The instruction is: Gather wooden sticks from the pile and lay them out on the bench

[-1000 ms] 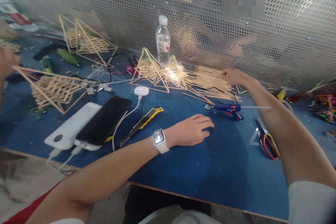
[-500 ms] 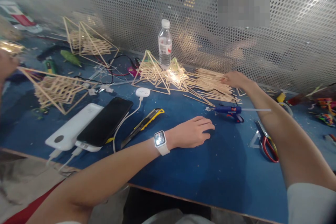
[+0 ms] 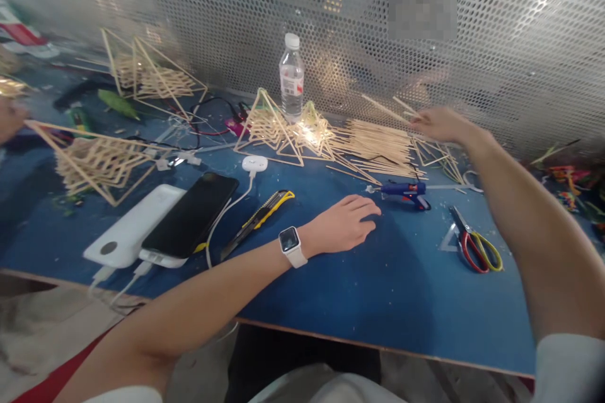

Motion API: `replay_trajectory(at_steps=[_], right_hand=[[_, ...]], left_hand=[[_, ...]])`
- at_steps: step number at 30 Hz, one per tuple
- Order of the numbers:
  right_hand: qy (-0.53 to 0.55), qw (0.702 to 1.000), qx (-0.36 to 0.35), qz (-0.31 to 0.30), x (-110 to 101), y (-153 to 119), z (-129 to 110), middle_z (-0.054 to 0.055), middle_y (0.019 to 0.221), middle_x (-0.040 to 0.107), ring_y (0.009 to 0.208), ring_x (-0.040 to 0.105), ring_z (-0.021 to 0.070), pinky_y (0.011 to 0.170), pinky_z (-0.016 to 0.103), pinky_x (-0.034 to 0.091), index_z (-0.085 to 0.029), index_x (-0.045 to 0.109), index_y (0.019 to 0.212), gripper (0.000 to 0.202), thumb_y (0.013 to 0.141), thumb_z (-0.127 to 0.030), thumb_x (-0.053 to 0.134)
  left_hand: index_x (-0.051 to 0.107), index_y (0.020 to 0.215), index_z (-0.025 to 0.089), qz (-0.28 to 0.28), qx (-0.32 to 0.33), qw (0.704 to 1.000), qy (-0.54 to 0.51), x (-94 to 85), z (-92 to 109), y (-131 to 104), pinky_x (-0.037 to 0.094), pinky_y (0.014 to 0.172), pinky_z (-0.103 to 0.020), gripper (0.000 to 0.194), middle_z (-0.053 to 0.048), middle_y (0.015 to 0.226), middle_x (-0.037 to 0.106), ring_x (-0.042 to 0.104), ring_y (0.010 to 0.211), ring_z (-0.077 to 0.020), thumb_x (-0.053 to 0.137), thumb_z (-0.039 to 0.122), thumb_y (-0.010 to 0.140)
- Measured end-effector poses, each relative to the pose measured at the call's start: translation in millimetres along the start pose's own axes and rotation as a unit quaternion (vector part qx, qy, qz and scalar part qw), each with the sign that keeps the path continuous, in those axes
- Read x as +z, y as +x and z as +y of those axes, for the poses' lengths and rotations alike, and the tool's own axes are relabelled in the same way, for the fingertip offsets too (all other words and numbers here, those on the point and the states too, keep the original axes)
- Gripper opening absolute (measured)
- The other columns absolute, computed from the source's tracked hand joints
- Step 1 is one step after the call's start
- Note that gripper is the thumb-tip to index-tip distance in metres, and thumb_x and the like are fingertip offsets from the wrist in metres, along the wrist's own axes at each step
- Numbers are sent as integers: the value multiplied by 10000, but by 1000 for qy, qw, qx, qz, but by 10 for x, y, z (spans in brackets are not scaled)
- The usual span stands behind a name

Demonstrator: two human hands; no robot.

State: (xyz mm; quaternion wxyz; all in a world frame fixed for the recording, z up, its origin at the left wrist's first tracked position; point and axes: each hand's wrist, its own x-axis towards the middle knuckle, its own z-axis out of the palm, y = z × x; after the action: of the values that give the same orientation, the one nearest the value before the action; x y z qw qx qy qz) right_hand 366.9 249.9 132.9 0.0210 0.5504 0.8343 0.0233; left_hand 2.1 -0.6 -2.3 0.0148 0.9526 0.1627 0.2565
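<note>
My right hand (image 3: pixel 439 124) is closed around the ends of two thin wooden sticks (image 3: pixel 385 109), raised a little above the pile of wooden sticks (image 3: pixel 378 145). On the blue tabletop, my left hand (image 3: pixel 344 224) lies palm down with its fingers stretched out and nothing in it. Just beyond its fingertips is a blue glue gun (image 3: pixel 401 189) with a glue stick poking from its back. A yellow and black utility knife (image 3: pixel 259 220) lies to the left of that hand. Beside the pile, two stick pyramids (image 3: pixel 269 129) stand, the right one lit from within.
Scissors (image 3: pixel 472 249) lie at the right. A water bottle (image 3: pixel 292 82) stands against the perforated metal screen (image 3: pixel 212 19). A black phone (image 3: pixel 191 217), white power bank (image 3: pixel 135 227) and cables are at left, near more stick frames (image 3: pixel 101 164). Another person's hand (image 3: pixel 12 119) shows at the left edge.
My right hand has risen off the pile and shifted right, now with sticks between its fingers. My left hand stays resting on the table. The view has shifted slightly.
</note>
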Motion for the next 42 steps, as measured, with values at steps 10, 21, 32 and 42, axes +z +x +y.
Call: replay_trajectory(at_steps=[10, 21, 32, 42], right_hand=[[209, 970, 71, 102, -1205, -1911, -1385, -20, 650, 615, 542, 421, 73, 560, 298, 302, -216, 901, 1085, 357, 1029, -566, 862], [492, 869, -22, 47, 527, -2274, -2454, -26, 705, 489, 643, 373, 110, 578, 292, 260, -210, 764, 917, 436, 1032, -628, 813], [634, 742, 32, 215, 899, -2222, -2321, 4, 780, 579, 684, 570, 170, 610, 322, 484, -270, 689, 1079, 521, 1085, -786, 624], [422, 861, 21, 284, 846, -2338, -2265, 86, 1053, 687, 900, 657, 218, 880, 429, 595, -282, 844, 1032, 540, 1173, -703, 536]], left_hand=[[736, 1408, 229, 198, -167, 917, -303, 8, -61, 47, 590, 1209, -497, 358, -134, 1426, 784, 741, 1351, -259, 597, 485, 1199], [806, 991, 189, 242, -228, 829, -449, -8, 15, 72, 407, 641, -282, 553, -1, 722, 620, 551, 653, -119, 612, 681, 1153], [858, 946, 169, 169, -237, 842, -455, 58, 2, 32, 432, 672, -269, 352, -33, 783, 738, 611, 708, -126, 720, 456, 1097], [855, 961, 194, 158, -229, 861, -426, 14, 20, 18, 380, 653, -275, 184, -9, 795, 738, 531, 651, -108, 743, 321, 1034]])
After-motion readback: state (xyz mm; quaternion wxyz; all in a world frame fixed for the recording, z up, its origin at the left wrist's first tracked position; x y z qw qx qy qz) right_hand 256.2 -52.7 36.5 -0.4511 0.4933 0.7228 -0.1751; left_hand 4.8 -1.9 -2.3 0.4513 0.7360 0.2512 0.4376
